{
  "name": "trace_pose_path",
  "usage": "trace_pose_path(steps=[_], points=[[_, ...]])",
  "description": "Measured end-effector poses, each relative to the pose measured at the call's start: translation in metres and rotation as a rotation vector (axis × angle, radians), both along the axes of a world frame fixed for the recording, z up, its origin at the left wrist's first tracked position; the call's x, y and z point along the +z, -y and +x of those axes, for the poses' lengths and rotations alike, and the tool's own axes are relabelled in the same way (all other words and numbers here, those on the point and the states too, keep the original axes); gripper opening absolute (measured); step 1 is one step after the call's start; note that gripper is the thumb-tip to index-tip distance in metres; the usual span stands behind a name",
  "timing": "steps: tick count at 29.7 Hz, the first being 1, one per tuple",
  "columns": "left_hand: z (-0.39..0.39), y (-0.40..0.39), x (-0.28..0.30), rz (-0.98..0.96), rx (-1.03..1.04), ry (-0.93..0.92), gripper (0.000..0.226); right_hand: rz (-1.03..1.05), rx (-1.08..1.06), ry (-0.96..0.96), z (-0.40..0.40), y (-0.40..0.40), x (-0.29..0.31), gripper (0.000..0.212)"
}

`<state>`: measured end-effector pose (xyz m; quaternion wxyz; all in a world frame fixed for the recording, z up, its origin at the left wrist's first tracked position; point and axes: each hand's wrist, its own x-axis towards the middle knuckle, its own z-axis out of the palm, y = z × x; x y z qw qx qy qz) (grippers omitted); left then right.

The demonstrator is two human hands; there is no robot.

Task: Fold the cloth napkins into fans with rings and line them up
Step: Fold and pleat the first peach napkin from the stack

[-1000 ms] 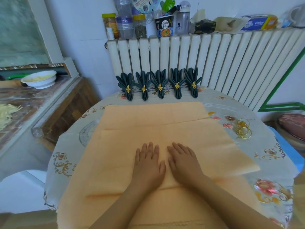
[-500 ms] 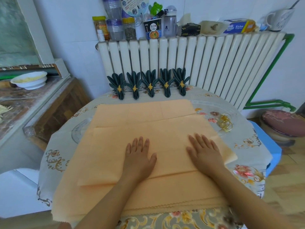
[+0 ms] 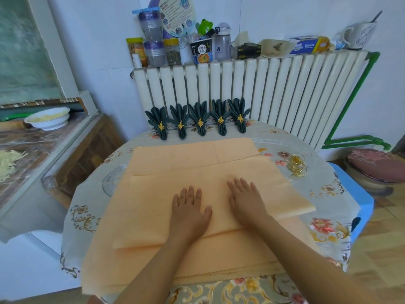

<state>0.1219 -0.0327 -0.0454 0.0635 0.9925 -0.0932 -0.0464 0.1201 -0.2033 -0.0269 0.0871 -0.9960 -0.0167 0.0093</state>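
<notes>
1. The orange napkin [image 3: 219,172] is lying spread over the round table [image 3: 328,194], folded over itself so that a doubled band is running across the middle, on top of more orange cloth underneath.
2. I am seeing my left hand [image 3: 189,212] lying flat on that folded band, its fingers [image 3: 190,194] straight and slightly apart, the thumb out to the side, gripping nothing.
3. My right hand [image 3: 246,200] is resting palm down on the same band just beside the left, fingers stretched out and pointing away from me, pressing the cloth and curling round nothing.
4. Five dark green fan napkins [image 3: 200,121] are standing in a row at the far edge of the table, each one cinched by a gold ring, against the white radiator [image 3: 274,88].
5. A cluster of loose gold rings [image 3: 297,165] is sitting on the tablecloth to the right of the orange napkin, well apart from both hands.
</notes>
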Motion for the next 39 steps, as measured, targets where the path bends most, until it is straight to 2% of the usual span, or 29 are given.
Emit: trace_pose_path(steps=[3, 6, 8, 13, 17, 20, 23, 26, 28, 30, 39], points=[[-0.001, 0.000, 0.003, -0.006, -0.013, -0.002, 0.065, 0.111, 0.056, -0.007, 0.003, -0.031, -0.012, 0.055], [0.000, -0.005, 0.006, -0.022, -0.024, -0.006, 0.060, 0.061, 0.054, 0.051, 0.001, -0.038, -0.022, 0.089], [0.001, -0.013, 0.007, -0.024, -0.047, 0.000, 0.058, 0.041, 0.062, 0.044, 0.001, -0.040, -0.021, 0.094], [0.000, -0.060, 0.007, 0.015, -0.023, -0.003, 0.055, -0.007, 0.053, 0.039, 0.001, -0.042, -0.020, 0.059], [-0.004, -0.098, 0.006, 0.032, 0.041, -0.035, 0.056, -0.013, 0.044, 0.049, -0.002, -0.043, -0.019, 0.072], [-0.004, -0.104, 0.005, 0.014, 0.050, -0.029, 0.055, -0.024, 0.043, 0.056, -0.001, -0.044, -0.021, 0.057], [-0.001, -0.101, 0.005, -0.047, 0.082, -0.010, 0.053, -0.028, 0.033, 0.063, 0.000, -0.045, -0.022, 0.053], [0.010, -0.107, 0.007, -0.151, 0.234, 0.072, 0.044, -0.042, 0.024, 0.068, 0.001, -0.046, -0.023, 0.059], [0.022, -0.117, 0.012, -0.165, 0.388, 0.113, 0.039, -0.043, 0.020, 0.077, 0.001, -0.048, -0.023, 0.080], [0.033, -0.124, 0.019, -0.165, 0.490, 0.082, 0.036, -0.047, 0.015, 0.082, 0.000, -0.047, -0.025, 0.092], [0.065, -0.142, 0.031, -0.618, 0.754, 0.058, 0.055, -0.021, 0.005, 0.111, 0.002, -0.047, -0.025, 0.093]])
